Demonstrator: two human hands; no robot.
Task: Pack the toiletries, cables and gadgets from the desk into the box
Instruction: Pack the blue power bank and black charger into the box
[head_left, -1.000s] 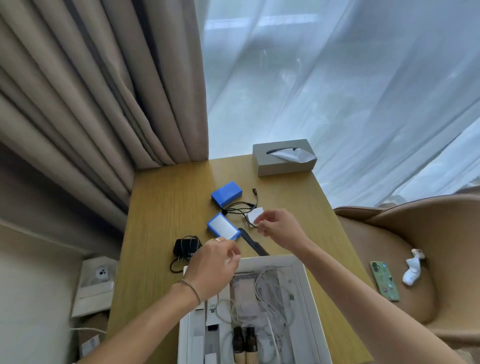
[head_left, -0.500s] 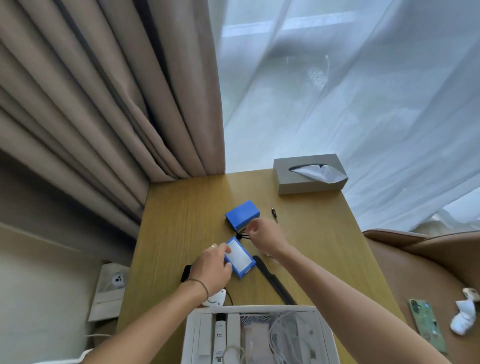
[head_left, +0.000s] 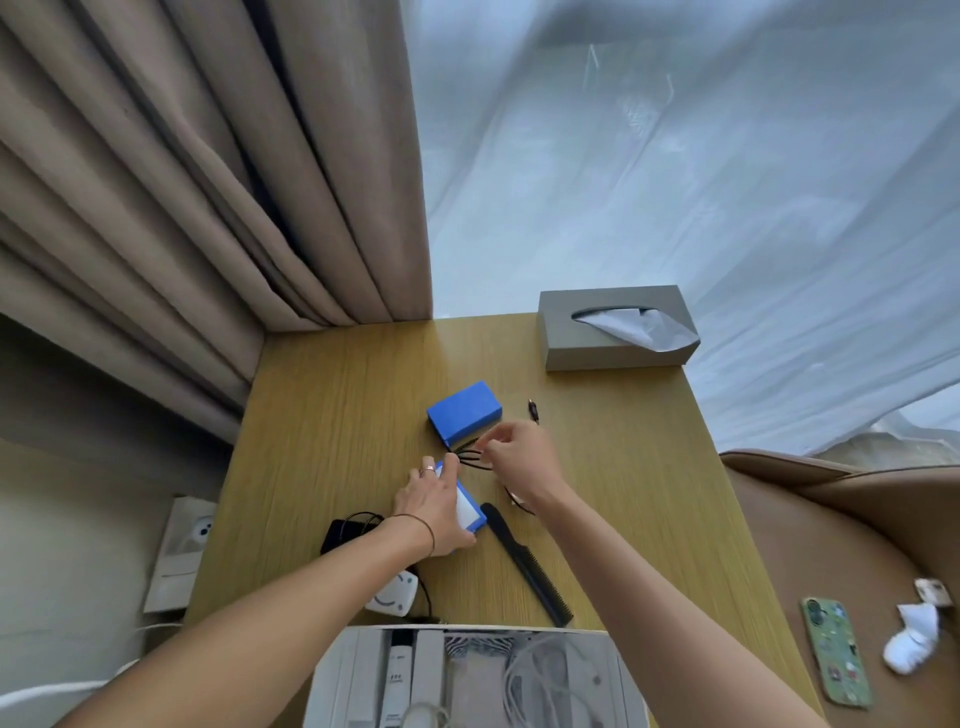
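Blue-edged gadget (head_left: 470, 506) is lying mid-desk under the gripping left hand (head_left: 434, 506) while the right hand (head_left: 519, 457) is pinching the black cable (head_left: 467, 457), whose trailing loops are likely snagging the comb (head_left: 527, 564) if lifted toward the box (head_left: 618, 675).

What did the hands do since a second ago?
The left hand reached forward and now grips the blue-edged white box. The right hand moved to the black cable and pinches it. The blue box, comb and tissue box stayed put.
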